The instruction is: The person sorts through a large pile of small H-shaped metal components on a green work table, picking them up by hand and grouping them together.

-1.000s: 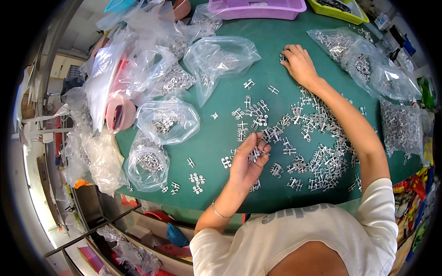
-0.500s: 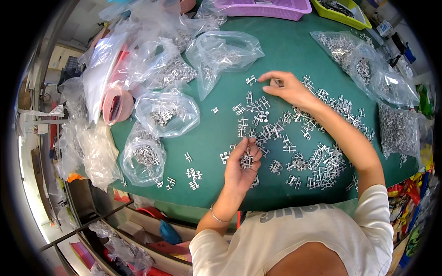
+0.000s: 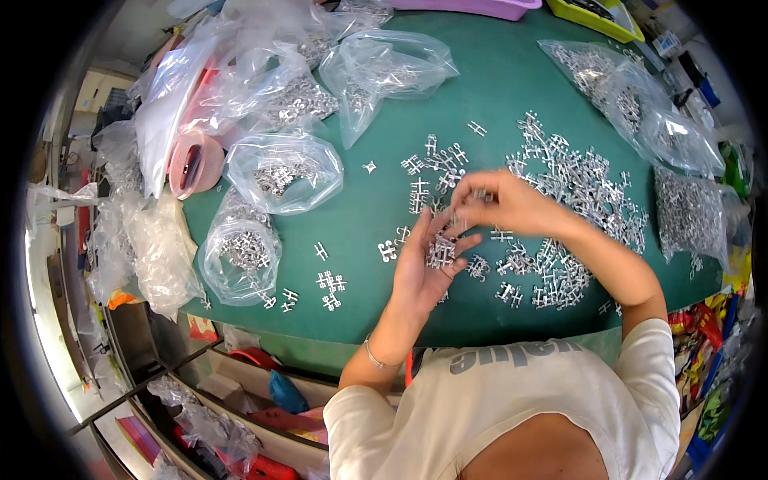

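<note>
My left hand (image 3: 412, 276) is turned palm up with its fingers partly spread. It cradles several small silver H-shaped metal pieces (image 3: 441, 253). Just above that palm, my right hand (image 3: 512, 204) has its fingers curled in, with silver metal pieces (image 3: 482, 194) showing among them; its fingertips are slightly blurred. Whether the two hands touch is unclear. Beyond them lies a loose cluster of the same pieces (image 3: 436, 164), and a single piece (image 3: 477, 128) rests farther off. A large spread-out heap (image 3: 588, 188) lies to the right, partly behind my right forearm.
The green tabletop (image 3: 368, 248) carries clear plastic bags of metal pieces on the left (image 3: 284, 172) and right (image 3: 692, 212). A pink container (image 3: 196, 164) stands at the left. A purple basket (image 3: 472, 6) and a yellow-green basket (image 3: 596, 22) sit at the far edge.
My right hand has come back toward me to my left hand. The single piece near its fingertips no longer lies there. My left fingers have spread wider, and the view has shifted slightly.
</note>
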Demonstrator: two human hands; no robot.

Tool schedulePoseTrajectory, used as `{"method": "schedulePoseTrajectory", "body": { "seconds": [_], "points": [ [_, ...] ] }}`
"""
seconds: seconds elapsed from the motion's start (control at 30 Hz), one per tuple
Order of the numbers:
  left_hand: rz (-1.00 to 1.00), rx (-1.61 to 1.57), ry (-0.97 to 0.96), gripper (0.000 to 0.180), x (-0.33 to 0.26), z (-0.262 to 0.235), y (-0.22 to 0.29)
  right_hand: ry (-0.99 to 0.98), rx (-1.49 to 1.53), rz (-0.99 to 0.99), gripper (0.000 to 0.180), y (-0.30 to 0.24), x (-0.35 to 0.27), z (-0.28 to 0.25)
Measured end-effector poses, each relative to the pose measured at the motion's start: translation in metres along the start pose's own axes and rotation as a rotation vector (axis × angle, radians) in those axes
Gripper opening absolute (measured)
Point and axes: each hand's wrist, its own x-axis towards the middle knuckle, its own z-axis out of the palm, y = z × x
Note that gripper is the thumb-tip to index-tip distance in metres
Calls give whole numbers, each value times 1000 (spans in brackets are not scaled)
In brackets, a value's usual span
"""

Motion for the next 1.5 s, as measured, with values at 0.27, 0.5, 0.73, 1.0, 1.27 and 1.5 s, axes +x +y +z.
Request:
{"method": "schedulePoseTrajectory", "body": {
  "seconds": [0.27,0.5,0.73,1.0,1.27,1.5],
  "points": [
    [-131,16,-10,24,-5,-2,-22,1116,-741,61,23,-54,-190,-54],
    [-88,49,85,27,-12,-4,-38,1253,-1390,479,26,24,-349,-193],
    [484,786,135,16,-16,-10,-14,1325,-966,-157,18,-12,-209,-74],
    [1003,1726,372,22,33,-16,39,524,-736,-369,22,28,1,4],
    [948,2022,307,23,70,-5,51,444,-900,-337,24,51,12,4],
    [969,2059,247,10,62,-5,54,382,-903,-433,24,52,17,-6]
  ]
}}
